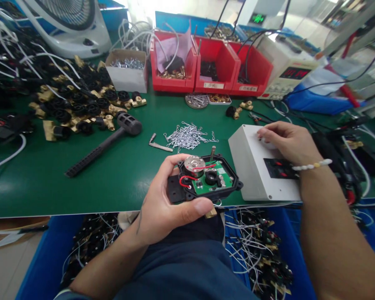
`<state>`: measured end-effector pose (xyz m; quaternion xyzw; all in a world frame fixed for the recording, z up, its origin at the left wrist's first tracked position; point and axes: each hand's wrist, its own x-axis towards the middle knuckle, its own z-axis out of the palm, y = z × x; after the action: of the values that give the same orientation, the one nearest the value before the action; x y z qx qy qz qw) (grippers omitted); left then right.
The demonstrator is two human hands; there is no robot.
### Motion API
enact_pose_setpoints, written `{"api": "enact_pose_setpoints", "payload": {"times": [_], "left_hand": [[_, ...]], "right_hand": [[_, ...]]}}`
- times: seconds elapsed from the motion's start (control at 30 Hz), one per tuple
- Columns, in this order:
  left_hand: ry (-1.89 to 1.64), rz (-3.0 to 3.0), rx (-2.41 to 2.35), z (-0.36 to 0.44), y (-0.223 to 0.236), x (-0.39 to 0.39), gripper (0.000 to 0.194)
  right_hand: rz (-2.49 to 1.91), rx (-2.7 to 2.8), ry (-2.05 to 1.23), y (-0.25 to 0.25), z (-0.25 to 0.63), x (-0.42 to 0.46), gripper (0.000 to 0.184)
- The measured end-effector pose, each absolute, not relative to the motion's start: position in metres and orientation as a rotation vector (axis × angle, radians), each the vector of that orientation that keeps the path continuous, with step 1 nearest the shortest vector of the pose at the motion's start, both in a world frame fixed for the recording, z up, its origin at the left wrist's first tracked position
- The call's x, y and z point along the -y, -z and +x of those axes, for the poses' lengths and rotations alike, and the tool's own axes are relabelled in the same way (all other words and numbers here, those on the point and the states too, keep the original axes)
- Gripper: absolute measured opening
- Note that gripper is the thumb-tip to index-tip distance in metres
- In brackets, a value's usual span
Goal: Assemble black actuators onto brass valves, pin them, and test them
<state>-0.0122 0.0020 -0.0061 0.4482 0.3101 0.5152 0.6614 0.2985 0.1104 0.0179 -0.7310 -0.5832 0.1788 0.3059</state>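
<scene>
My left hand point(171, 204) is wrapped round an open black actuator housing point(234, 187), held above the table's front edge. Inside it show a green circuit board point(222, 171), a round silver motor point(194, 163) and red wires; a metal shaft stands up at the back. A brass fitting point(211, 213) shows below the housing. My right hand point(289, 139) rests over a light grey box point(248, 156), thumb and fingertips pinched on a small metal toggle switch point(260, 136) on its top. Black terminals with red parts point(279, 168) sit on the box, partly behind my wrist.
Silver clip pins point(189, 136) lie piled behind the housing, beside a small metal tool point(161, 145). A black mallet point(112, 139) lies left, near heaped brass valves point(78, 112). Red bins point(173, 81) and a power supply point(289, 68) stand behind. Blue crates point(45, 258) hold wired units below.
</scene>
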Motion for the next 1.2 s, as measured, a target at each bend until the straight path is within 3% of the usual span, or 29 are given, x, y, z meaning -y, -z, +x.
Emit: {"api": "enact_pose_setpoints", "payload": {"times": [0.5, 0.83, 1.2], "left_hand": [[-1.165, 1.031, -0.644, -0.011, 0.003, 0.001, 0.048], [-0.967, 0.613, -0.646, -0.001, 0.006, -0.009, 0.067], [-0.986, 0.533, -0.615, 0.000, 0.009, -0.011, 0.064]], "right_hand": [[-1.908, 1.569, -0.508, -0.013, 0.306, -0.112, 0.039], [-1.922, 1.543, -0.495, -0.015, 0.303, -0.111, 0.029], [-1.957, 1.507, -0.475, -0.016, 0.297, -0.110, 0.017]]}}
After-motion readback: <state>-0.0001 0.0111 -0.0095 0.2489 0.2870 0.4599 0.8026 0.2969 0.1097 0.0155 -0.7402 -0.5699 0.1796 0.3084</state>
